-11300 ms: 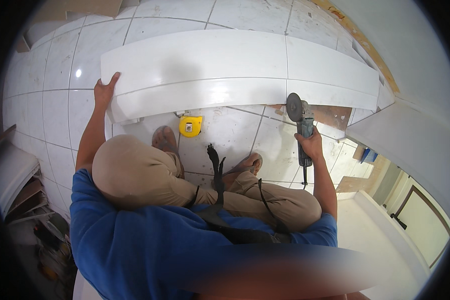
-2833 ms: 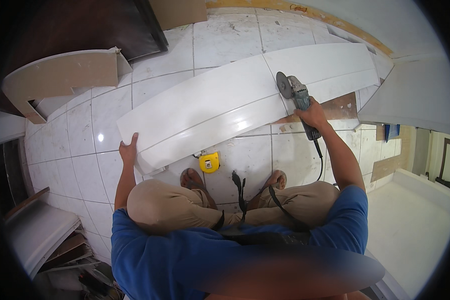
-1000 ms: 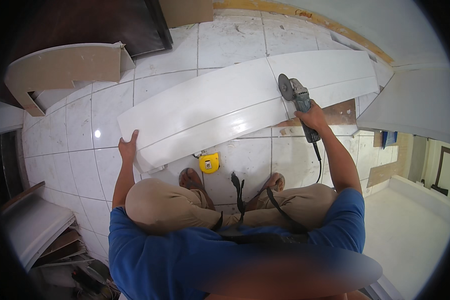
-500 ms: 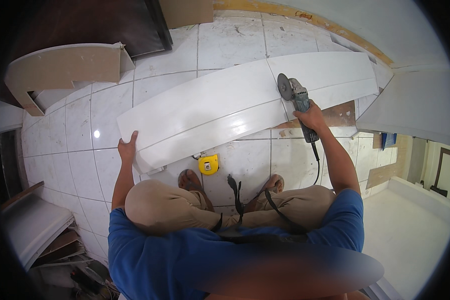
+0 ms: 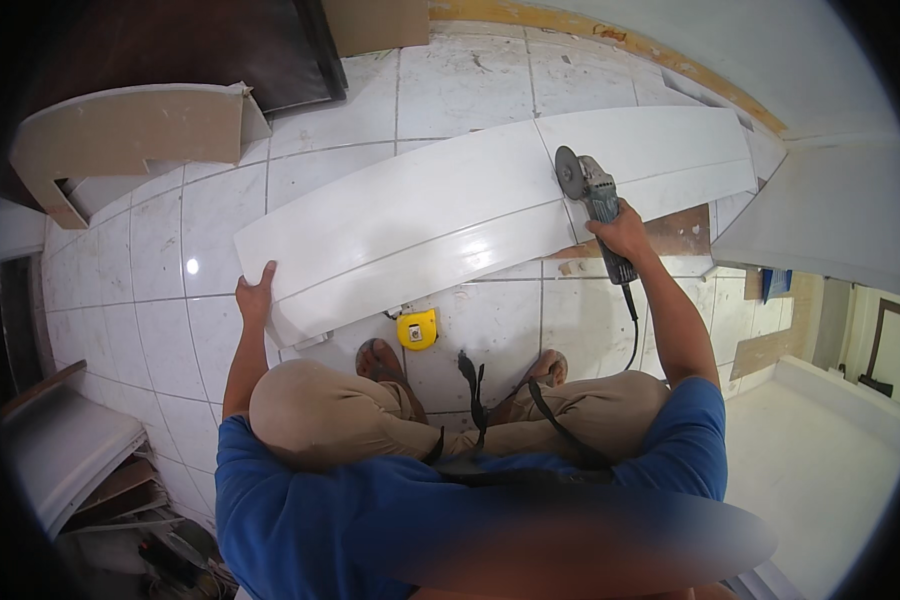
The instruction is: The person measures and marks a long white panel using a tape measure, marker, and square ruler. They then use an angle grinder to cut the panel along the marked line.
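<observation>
A long white panel [image 5: 400, 220] lies across the tiled floor in front of me, a dark crosswise line [image 5: 538, 135] marking its right half. My left hand [image 5: 256, 288] grips the panel's left end, thumb up at the edge and fingers partly hidden. In my right hand [image 5: 625, 235] is an angle grinder [image 5: 602, 200], its body wrapped by my fingers. The grinder's disc [image 5: 570, 173] stands on edge over the panel beside that line; whether it touches or spins I cannot tell. A black cord [image 5: 636, 325] trails from the tool toward me.
A yellow tape measure [image 5: 417, 330] rests on the floor by my left foot [image 5: 380, 362]. Brown board [image 5: 682, 230] shows under the panel's right side. A cut board [image 5: 130, 135] lies at the far left, wall trim [image 5: 610, 30] runs behind, and scraps [image 5: 120, 495] pile at lower left.
</observation>
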Demonstrator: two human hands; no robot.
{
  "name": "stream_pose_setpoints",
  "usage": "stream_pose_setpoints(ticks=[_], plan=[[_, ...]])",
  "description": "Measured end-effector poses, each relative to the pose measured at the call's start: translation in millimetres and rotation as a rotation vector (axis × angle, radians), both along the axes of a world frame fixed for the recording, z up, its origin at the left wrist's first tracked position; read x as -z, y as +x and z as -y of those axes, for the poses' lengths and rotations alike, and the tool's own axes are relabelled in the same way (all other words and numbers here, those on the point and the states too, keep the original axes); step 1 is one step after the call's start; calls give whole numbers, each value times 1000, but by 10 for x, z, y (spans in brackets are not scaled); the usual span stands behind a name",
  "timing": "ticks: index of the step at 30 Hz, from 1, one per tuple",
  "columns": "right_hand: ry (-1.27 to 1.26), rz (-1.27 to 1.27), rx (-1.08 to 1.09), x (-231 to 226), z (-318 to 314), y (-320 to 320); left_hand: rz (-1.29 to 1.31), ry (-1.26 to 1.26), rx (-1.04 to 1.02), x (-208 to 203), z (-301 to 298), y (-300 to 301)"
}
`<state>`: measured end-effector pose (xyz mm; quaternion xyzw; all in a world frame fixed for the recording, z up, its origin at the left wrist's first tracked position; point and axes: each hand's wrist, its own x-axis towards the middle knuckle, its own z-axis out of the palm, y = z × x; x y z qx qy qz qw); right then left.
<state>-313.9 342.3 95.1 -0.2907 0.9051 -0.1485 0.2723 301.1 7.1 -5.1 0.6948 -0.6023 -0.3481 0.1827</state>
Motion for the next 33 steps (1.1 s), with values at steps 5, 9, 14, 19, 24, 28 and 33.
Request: stream_pose_setpoints(ticks=[5,9,14,19,24,28,33], plan=[[34,6,-8,-11,-47,3,21,-2,-7,-8,2,14],[45,15,-4,-20,-131,15,1,13,-20,11,2,9],[53,4,-6,-41,-148,52,2,-2,-30,-34,-18,-18],[37,-7,-13,-20,-37,7,30,-26,-17,-56,-28,-54],[17,9,0,2,28,-28,-50,19,13,-87,-39,-51],[15,6,-1,7,65,-31,-48,9,-19,0,-14,-5],[35,21,16,-25,136,-26,-8,-10,-30,27,-2,1]])
